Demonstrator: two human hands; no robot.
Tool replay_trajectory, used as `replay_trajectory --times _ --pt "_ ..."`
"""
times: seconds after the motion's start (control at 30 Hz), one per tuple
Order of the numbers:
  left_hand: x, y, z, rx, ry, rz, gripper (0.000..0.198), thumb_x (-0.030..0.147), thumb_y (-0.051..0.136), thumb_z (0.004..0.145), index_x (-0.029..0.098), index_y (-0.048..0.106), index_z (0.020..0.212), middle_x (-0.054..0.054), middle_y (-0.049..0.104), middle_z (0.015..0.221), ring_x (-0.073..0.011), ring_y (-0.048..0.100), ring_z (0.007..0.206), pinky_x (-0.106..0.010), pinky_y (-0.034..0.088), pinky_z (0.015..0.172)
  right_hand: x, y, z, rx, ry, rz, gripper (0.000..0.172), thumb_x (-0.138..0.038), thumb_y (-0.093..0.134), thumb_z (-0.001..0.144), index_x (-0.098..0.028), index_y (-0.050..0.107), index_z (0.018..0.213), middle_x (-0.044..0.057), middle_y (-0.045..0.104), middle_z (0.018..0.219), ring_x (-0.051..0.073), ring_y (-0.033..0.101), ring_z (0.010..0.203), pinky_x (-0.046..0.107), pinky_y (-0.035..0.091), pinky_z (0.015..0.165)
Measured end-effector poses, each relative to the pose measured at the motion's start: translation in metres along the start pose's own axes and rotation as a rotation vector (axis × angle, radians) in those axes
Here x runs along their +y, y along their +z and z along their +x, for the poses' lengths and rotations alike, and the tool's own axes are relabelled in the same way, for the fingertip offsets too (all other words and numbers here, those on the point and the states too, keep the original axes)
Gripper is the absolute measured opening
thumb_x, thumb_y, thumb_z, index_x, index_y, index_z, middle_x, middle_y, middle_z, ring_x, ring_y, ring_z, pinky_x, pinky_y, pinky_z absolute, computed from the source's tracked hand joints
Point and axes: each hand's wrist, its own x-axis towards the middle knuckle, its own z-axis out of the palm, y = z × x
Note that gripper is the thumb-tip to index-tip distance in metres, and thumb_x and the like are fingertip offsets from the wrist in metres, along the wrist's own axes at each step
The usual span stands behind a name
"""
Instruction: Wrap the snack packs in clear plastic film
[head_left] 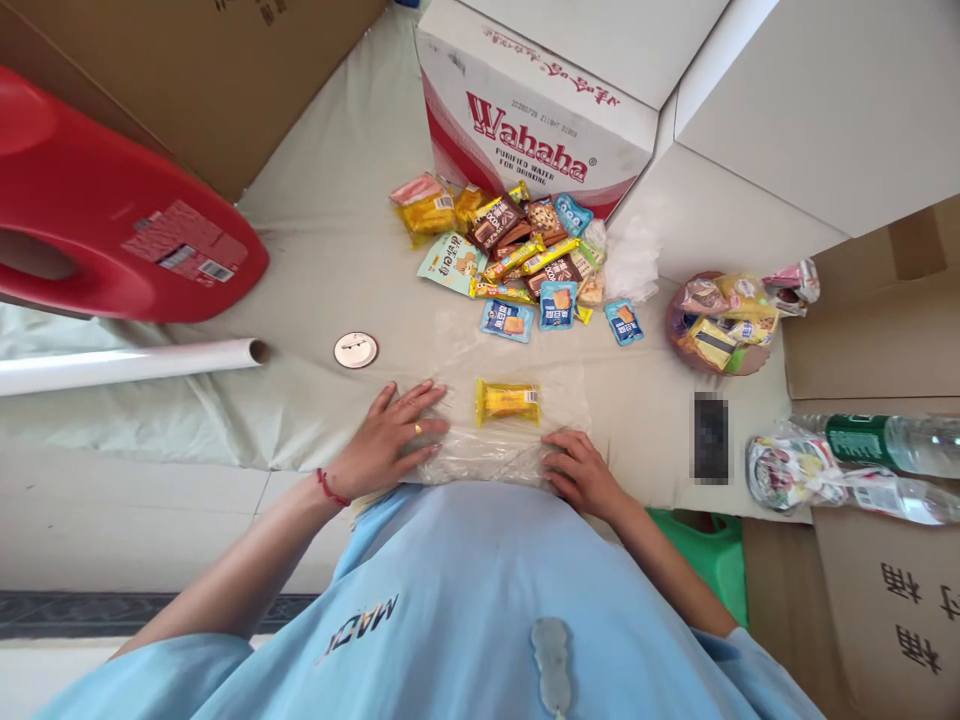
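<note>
Hands flat, fingers spread: left hand (390, 435) and right hand (577, 470) press the clear bag (487, 455) at the cloth's (322, 250) near edge, yellow snack (508, 401) inside; filling appears underway, requiring the mouth opened.

Red stool (112, 200), Wahaha box (525, 120), round badge (355, 350)

Pale cloth (330, 250) on floor, cardboard boxes (870, 110) around.

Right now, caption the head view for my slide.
Both hands, left hand and right hand, press a clear plastic bag holding a yellow snack.
</note>
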Motion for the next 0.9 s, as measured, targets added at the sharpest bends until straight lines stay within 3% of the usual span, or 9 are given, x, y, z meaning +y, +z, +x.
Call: replay_trajectory --times 0.07,0.17,0.27,0.37,0.5,0.6,0.7,0.77,0.9 --pt "-0.001 0.001 0.006 0.028 -0.035 -0.022 0.036 0.045 0.045 0.102 0.03 0.076 0.109 -0.007 0.053 0.16 -0.0293 0.042 0.152 -0.062 0.017 0.126 0.002 -0.001 0.007 0.04 -0.014 0.067 0.016 -0.032 0.057 0.102 -0.028 0.072 0.105 0.011 0.072 0.121 0.028 0.063 0.114 0.052 0.055 0.098" --pt "-0.003 -0.002 0.016 0.089 -0.06 -0.056 0.04 0.043 0.039 0.104 0.029 0.076 0.104 -0.006 0.065 0.147 -0.026 0.052 0.144 -0.058 0.024 0.126 0.001 -0.023 0.028 0.048 -0.026 0.205 0.018 -0.036 0.055 0.104 -0.027 0.071 0.106 0.009 0.075 0.107 0.024 0.067 0.102 0.045 0.055 0.095" --pt "-0.004 -0.005 0.031 0.197 -0.112 -0.104 0.04 0.043 0.039 0.102 0.027 0.076 0.102 -0.005 0.077 0.124 -0.024 0.062 0.128 -0.05 0.039 0.118 0.005 -0.05 0.057 0.069 0.093 0.245 0.025 -0.044 0.056 0.103 -0.025 0.072 0.101 0.007 0.075 0.097 0.02 0.068 0.089 0.036 0.055 0.085" --pt "0.0 -0.001 0.048 0.356 -0.287 -0.102 0.039 0.046 0.044 0.098 0.024 0.074 0.087 -0.008 0.078 0.102 -0.0278 0.064 0.116 -0.05 0.047 0.107 0.018 -0.062 0.088 0.088 0.238 0.192 0.028 -0.043 0.055 0.1 -0.021 0.072 0.098 0.004 0.073 0.087 0.017 0.063 0.074 0.029 0.05 0.072" --pt "0.006 0.01 0.062 0.581 -0.557 0.027 0.031 0.047 0.055 0.089 0.02 0.071 0.09 -0.015 0.069 0.113 -0.0364 0.058 0.117 -0.058 0.045 0.104 0.035 -0.064 0.118 -0.025 0.418 -0.088 0.018 -0.027 0.059 0.093 -0.019 0.072 0.102 0.003 0.073 0.084 0.018 0.061 0.073 0.027 0.043 0.069" --pt "0.01 0.014 0.054 0.721 -0.604 0.081 0.035 0.044 0.061 0.087 0.017 0.068 0.109 -0.019 0.059 0.126 -0.0398 0.05 0.128 -0.061 0.042 0.108 0.035 -0.072 0.127 -0.037 0.425 -0.259 0.023 -0.025 0.061 0.092 -0.02 0.072 0.111 0.007 0.074 0.094 0.021 0.062 0.082 0.03 0.045 0.074" --pt "0.02 0.013 0.033 0.851 -0.565 0.188 0.033 0.035 0.058 0.09 0.018 0.065 0.117 -0.02 0.058 0.125 -0.039 0.05 0.13 -0.063 0.039 0.109 0.028 -0.082 0.136 0.119 0.297 -0.315 0.03 -0.03 0.06 0.096 -0.019 0.071 0.12 0.012 0.072 0.108 0.028 0.062 0.098 0.039 0.048 0.089" --pt "0.033 0.012 0.021 0.858 -0.444 0.242 0.031 0.028 0.055 0.091 0.023 0.066 0.119 -0.016 0.063 0.117 -0.0362 0.056 0.122 -0.063 0.038 0.107 0.024 -0.083 0.149 0.2 0.185 -0.328 0.038 -0.035 0.061 0.097 -0.019 0.067 0.131 0.015 0.069 0.122 0.032 0.058 0.113 0.045 0.046 0.101" --pt "0.068 0.016 0.028 0.513 -0.055 0.214 0.042 0.021 0.05 0.093 0.034 0.066 0.129 -0.006 0.074 0.114 -0.0295 0.064 0.117 -0.054 0.039 0.103 0.02 -0.069 0.186 0.115 0.11 -0.34 0.064 -0.043 0.069 0.094 -0.014 0.053 0.148 0.019 0.061 0.137 0.035 0.049 0.13 0.049 0.039 0.113"
